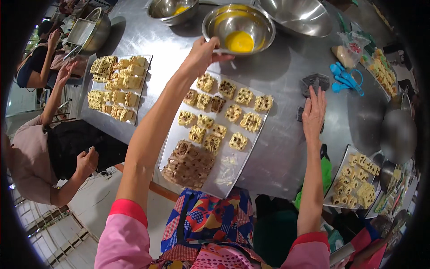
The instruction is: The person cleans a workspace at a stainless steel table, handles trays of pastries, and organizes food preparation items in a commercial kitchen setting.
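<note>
My left hand (202, 57) is closed on the near rim of a steel mixing bowl (263, 28), which holds a small pool of yellow liquid (239, 41). On the metal table, my right hand (314, 114) lies with fingers stretched out, its tips at a dark grey, flat object (315, 82) whose kind I cannot make out. Between my forearms lies a white-lined tray (251, 154) bearing several pale dough pieces with dark chips (251, 122). A large brown dough slab (188, 163) sits at the tray's near left corner.
Blue measuring spoons (346, 80) lie right of the dark object. More steel bowls (295, 18) stand along the far side. Other dough trays rest at the left (142, 85) and right (332, 193). People stand at the left, one in a beige shirt (33, 157).
</note>
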